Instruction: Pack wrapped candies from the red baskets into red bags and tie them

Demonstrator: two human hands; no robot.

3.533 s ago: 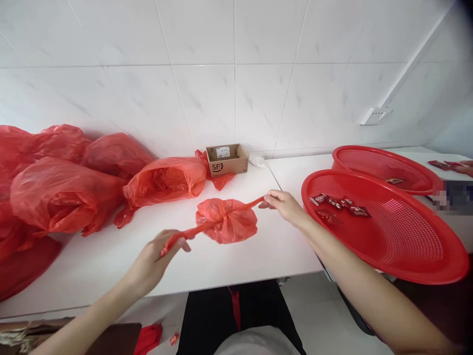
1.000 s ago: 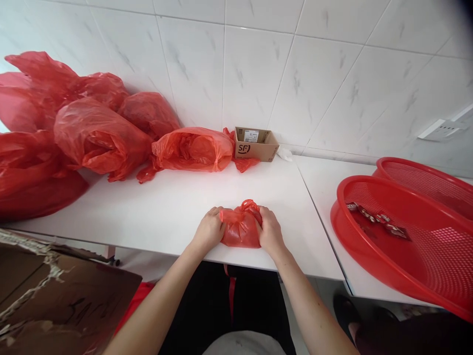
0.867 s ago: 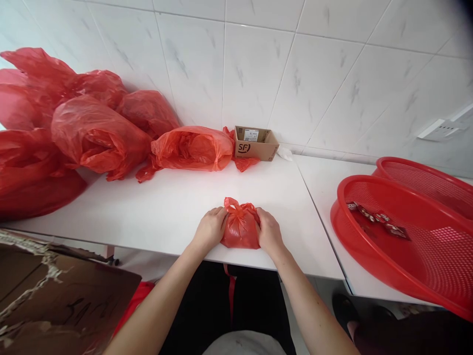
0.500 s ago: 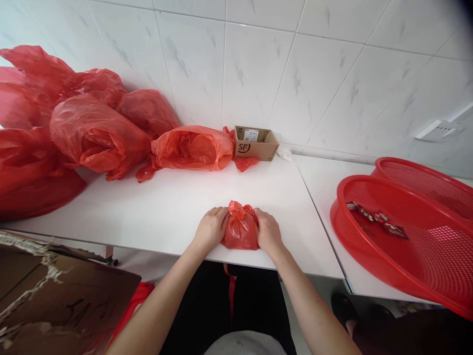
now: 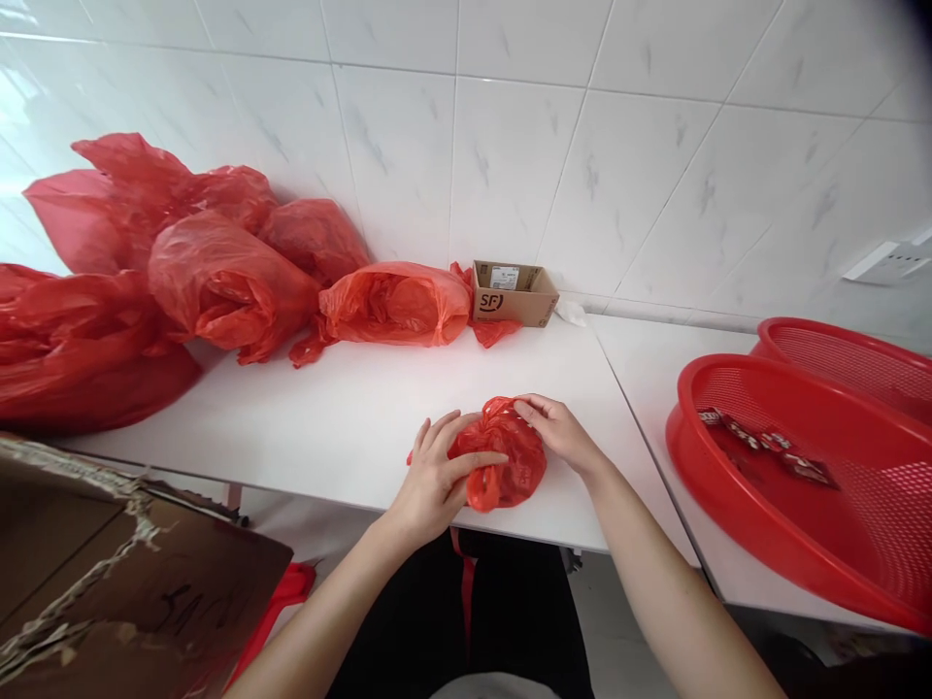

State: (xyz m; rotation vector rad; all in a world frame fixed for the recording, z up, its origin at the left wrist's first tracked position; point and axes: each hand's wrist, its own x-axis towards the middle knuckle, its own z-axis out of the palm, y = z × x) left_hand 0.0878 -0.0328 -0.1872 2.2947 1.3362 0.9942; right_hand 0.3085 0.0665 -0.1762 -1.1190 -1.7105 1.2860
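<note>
A small, crumpled red plastic bag lies near the front edge of the white table, its contents hidden. My left hand holds it from the left, thumb reaching across the top and the other fingers curved over the left side. Beneath that thumb a twisted loop of the bag sticks out. On the far right side, my right hand pinches the bag's upper rim between thumb and fingers.
Large red bags line the left and back, beside an open SF carton at the wall. Red mesh baskets stand on the right, one with several small packets. A big torn cardboard box is at lower left.
My hands have gone from the bag's two sides to over its top. Its knotted top has been pulled about, and the bag now lies flatter and farther right. The view has shifted slightly.
</note>
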